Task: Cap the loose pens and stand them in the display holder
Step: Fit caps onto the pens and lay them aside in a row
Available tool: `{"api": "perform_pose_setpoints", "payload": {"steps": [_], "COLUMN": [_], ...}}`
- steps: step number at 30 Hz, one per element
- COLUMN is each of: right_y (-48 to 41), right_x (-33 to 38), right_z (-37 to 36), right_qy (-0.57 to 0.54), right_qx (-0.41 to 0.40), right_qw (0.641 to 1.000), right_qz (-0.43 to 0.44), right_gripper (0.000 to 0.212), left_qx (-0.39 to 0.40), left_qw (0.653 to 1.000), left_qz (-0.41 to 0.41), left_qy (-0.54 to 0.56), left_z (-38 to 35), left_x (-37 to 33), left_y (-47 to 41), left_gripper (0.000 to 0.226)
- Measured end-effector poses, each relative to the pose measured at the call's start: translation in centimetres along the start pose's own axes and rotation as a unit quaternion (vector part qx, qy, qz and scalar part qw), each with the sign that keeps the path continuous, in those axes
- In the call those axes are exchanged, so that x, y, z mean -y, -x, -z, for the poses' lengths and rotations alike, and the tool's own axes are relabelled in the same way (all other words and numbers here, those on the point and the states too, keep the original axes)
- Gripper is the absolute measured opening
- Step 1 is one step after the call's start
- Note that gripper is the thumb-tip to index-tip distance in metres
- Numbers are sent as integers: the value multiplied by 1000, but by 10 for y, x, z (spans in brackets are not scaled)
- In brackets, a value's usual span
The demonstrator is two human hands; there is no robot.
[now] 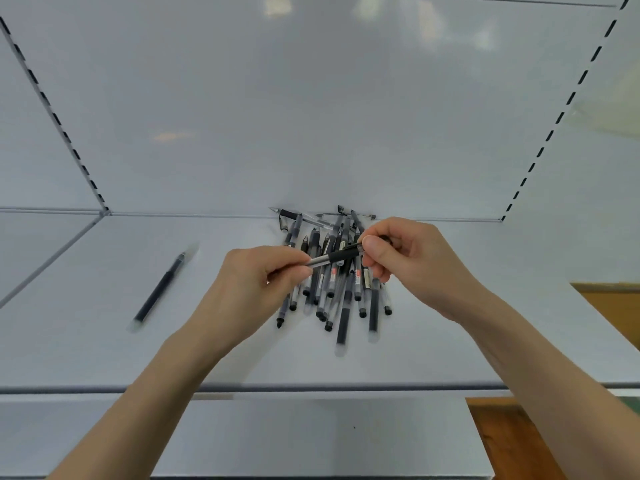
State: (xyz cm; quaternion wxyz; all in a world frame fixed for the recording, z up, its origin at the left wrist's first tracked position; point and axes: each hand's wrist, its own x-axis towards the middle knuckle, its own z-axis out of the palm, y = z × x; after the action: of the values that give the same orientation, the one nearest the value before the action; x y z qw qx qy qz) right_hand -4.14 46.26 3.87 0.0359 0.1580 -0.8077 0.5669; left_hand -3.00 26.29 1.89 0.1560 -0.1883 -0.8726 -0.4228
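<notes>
A black pen [334, 257] with a clear barrel is held level above a pile of pens. My left hand [256, 282] pinches its clear barrel end. My right hand [405, 258] grips its black grip end between thumb and fingers; the tip is hidden under the thumb. Below lies the heap of several black and clear pens [332, 292] on the white shelf [207, 341], some capped, some with bare tips. One capped pen [161, 289] lies alone to the left. No display holder is in view.
The white shelf has a back panel [311, 116] and slotted uprights at left [55, 116] and right [561, 116]. Its front edge [311, 388] runs across below my wrists, with a lower shelf [311, 438] beneath. A wooden floor [609, 306] shows at the right.
</notes>
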Motion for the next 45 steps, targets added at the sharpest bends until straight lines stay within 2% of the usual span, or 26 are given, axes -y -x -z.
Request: {"api": "perform_pose_setpoints", "payload": {"steps": [1, 5, 8, 11, 13, 15, 23, 28, 31, 33, 39, 41, 45], "right_y": [-1, -8, -19, -27, -30, -35, -78, -114, -126, -129, -132, -133, -138], "right_x": [-1, -5, -10, -19, -22, -23, -15, -21, -25, -28, -34, -34, -30], "right_z": [-4, -21, -28, -24, -25, -30, -59, -70, -71, -69, -65, -68, -74], "right_qy": [0, -4, 40, 126, 191, 247, 368, 408, 402, 398, 383, 390, 401], "right_qx": [4, 48, 44, -12, -10, 5, 31, 14, 1, -4, 15, 22, 41], "right_qw": [1000, 999, 997, 992, 982, 969, 929, 912, 915, 916, 919, 915, 907], "right_qz": [1, -24, -38, -14, 1, 9, 22, -31, -37, -44, -92, -100, -123], "right_gripper": [16, 11, 22, 15, 11, 14, 27, 31, 27, 26, 40, 47, 46], "left_qx": [-4, -5, -59, -104, -94, -74, -20, -48, 14, 65, 120, 120, 127], "left_qw": [1000, 998, 988, 952, 930, 919, 907, 939, 962, 961, 945, 948, 952], "left_qz": [14, 56, 62, 135, 209, 247, 248, 161, 115, 103, 130, 136, 136], "left_qy": [0, -19, -127, -253, -286, -299, -340, -299, -246, -248, -276, -260, -244], "left_z": [0, 10, 32, 62, 73, 75, 70, 57, 38, 21, -8, -8, 0], "left_x": [3, 16, 34, 63, 79, 89, 98, 83, 69, 65, 63, 63, 64], "left_y": [3, 12, 11, 9, 10, 10, 3, -10, -28, -45, -80, -81, -82], "left_gripper": [17, 17, 7, 18, 29, 38, 26, 24, 23, 27, 41, 44, 42]}}
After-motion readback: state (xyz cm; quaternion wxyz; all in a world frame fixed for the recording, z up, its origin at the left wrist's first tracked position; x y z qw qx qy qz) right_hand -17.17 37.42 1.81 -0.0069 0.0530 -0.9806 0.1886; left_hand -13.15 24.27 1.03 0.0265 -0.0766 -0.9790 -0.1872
